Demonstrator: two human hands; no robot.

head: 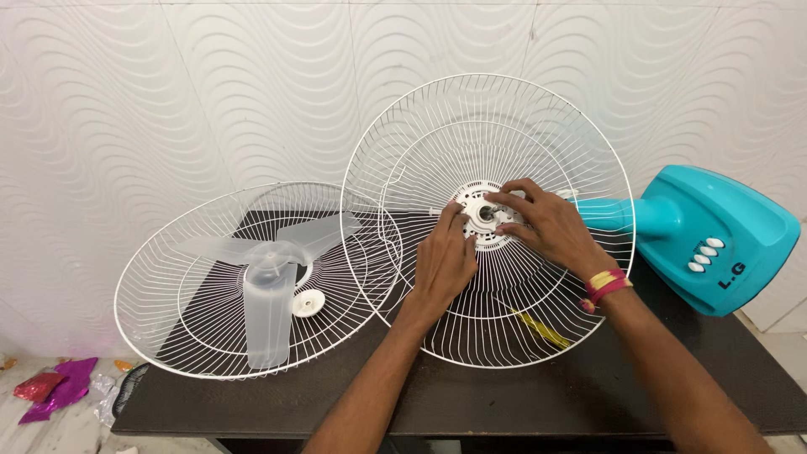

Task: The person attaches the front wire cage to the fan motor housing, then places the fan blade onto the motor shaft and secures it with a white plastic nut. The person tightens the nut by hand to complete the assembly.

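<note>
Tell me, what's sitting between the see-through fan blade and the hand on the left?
A small white round cap lies between the clear fan blade and the left hand, resting in the flat wire guard; the head view shows it.

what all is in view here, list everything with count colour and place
rear fan guard: 1, white wire, standing on edge mid-table on the fan body
front fan guard: 1, white wire, lying dish-up on the table's left
fan blade: 1, clear plastic, inside the front guard
round cap: 1, white, in the front guard beside the blade
fan body: 1, turquoise with white buttons, lying at right
table: 1, dark brown, under everything
foil scraps: a few, magenta and red, floor at lower left
wristbands: red and yellow, right wrist
left hand: 1, fingers at the guard's hub
right hand: 1, fingers on the hub
</note>
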